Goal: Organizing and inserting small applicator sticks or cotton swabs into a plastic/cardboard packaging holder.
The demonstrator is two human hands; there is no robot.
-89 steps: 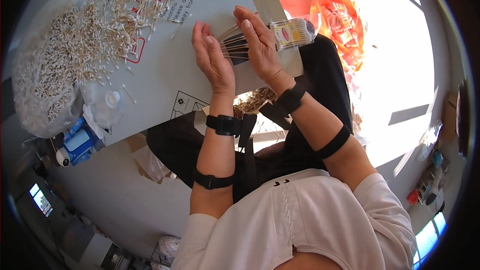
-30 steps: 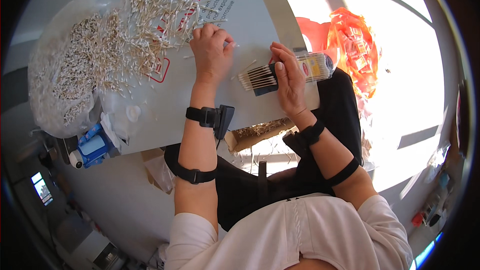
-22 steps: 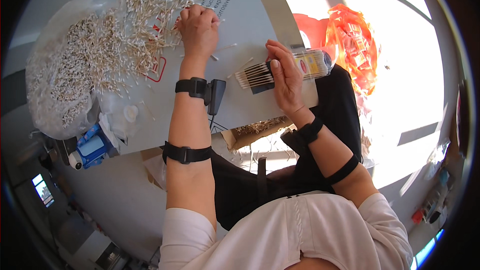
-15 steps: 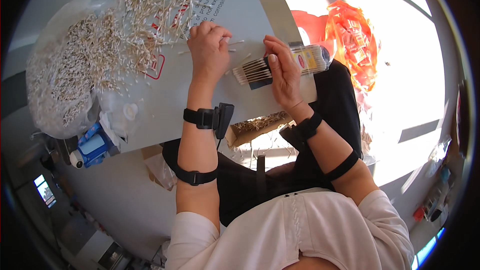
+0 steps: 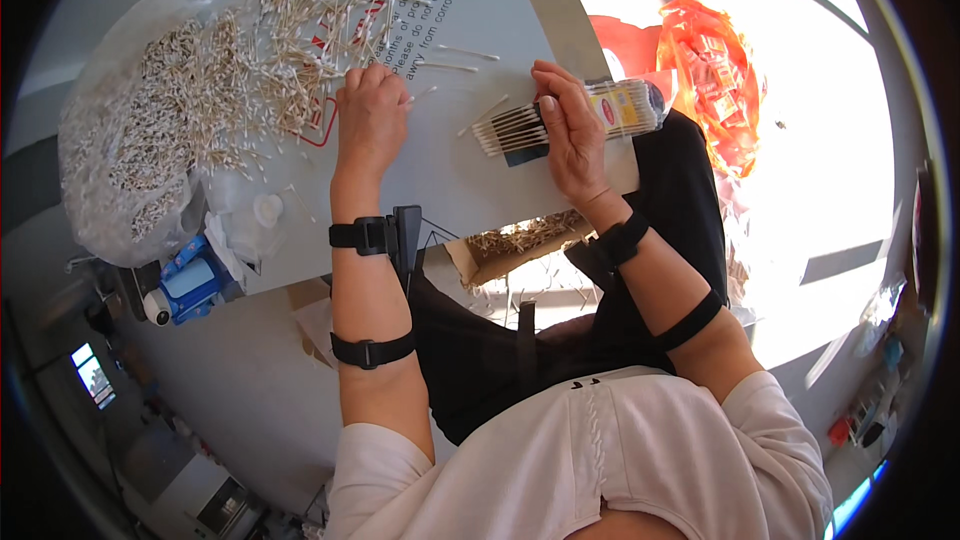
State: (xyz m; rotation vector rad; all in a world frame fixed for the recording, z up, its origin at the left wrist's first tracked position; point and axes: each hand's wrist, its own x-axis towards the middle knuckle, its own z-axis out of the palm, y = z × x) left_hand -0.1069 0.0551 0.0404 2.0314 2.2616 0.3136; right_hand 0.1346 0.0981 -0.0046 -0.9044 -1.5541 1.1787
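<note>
My left hand (image 5: 372,120), its fingers curled together, is at the right edge of a loose pile of cotton swabs (image 5: 300,30) on the grey table. A white swab tip (image 5: 427,92) shows beside its fingertips; what lies inside the fingers is hidden. My right hand (image 5: 574,140) holds a flat clear pack of cotton swabs (image 5: 625,105) with a yellow and red label. The swabs (image 5: 508,130) fan out of the pack's left end over a dark strip. Two single swabs (image 5: 465,54) and a short pair (image 5: 484,115) lie between my hands.
A large clear bag (image 5: 90,150) of swabs stands at the left. Beside it are a blue-and-white dispenser (image 5: 190,285) and a white round piece (image 5: 267,209). An orange bag (image 5: 715,70) of packs sits at the right. Under the table edge is a cardboard box (image 5: 490,265) of swabs.
My left hand has moved left and slightly toward me, back to the pile's edge, uncovering single swabs on the table. My right hand stays at the pack.
</note>
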